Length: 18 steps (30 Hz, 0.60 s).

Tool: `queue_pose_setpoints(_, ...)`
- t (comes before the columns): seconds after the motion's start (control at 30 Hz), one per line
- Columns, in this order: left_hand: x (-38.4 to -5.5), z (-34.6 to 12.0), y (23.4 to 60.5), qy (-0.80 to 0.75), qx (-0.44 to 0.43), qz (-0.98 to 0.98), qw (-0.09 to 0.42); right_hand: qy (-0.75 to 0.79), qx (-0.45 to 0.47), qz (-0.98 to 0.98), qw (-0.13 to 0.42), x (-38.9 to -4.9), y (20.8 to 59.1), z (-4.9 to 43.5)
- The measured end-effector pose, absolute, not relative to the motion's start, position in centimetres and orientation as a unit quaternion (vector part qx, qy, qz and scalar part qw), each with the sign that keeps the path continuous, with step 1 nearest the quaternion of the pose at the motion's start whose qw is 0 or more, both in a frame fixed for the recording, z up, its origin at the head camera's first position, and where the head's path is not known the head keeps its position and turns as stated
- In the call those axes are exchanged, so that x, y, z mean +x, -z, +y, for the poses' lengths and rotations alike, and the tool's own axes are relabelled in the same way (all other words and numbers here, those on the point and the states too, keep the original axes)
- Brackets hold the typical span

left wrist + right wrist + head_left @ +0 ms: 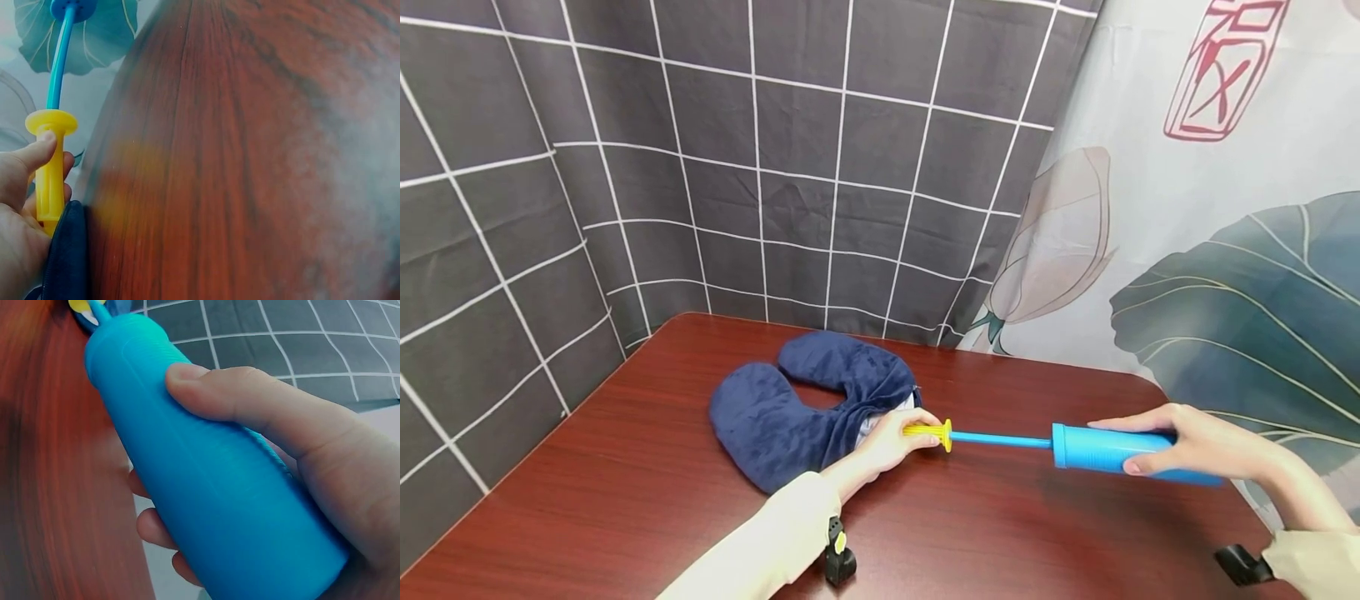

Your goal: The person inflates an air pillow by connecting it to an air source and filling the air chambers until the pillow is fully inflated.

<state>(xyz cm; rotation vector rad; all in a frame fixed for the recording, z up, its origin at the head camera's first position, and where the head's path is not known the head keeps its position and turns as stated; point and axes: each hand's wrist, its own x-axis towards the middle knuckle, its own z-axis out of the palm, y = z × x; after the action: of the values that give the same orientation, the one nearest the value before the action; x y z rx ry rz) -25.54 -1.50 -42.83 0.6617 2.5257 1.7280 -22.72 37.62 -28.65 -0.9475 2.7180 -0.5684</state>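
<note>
A hand pump is held crosswise above the table, its blue rod (1000, 440) drawn out of the blue barrel (1093, 450). My left hand (886, 443) grips the yellow handle (51, 169), thumb near its round flange. Around the barrel curl the fingers of my right hand (1198, 446); its thumb (200, 394) lies along the near side in the right wrist view. Behind my left hand lies a navy U-shaped neck pillow (767, 425), with some white material (868, 425) showing at its open edge, partly covered by that hand.
The dark red wooden table (625, 500) has rounded far corners. A grey curtain with white grid lines (797, 167) hangs at its back and left. On the right hangs a white cloth (1120, 108) printed with a flower and large leaf.
</note>
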Motion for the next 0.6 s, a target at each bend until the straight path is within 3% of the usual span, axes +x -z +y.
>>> queue_pose_setpoints(0.6, -25.6, -1.6, 42.6, -0.562, 0.215, 0.798, 0.015, 0.186, -0.369, 0.906, 0.087, -24.6, 29.5, 33.6)
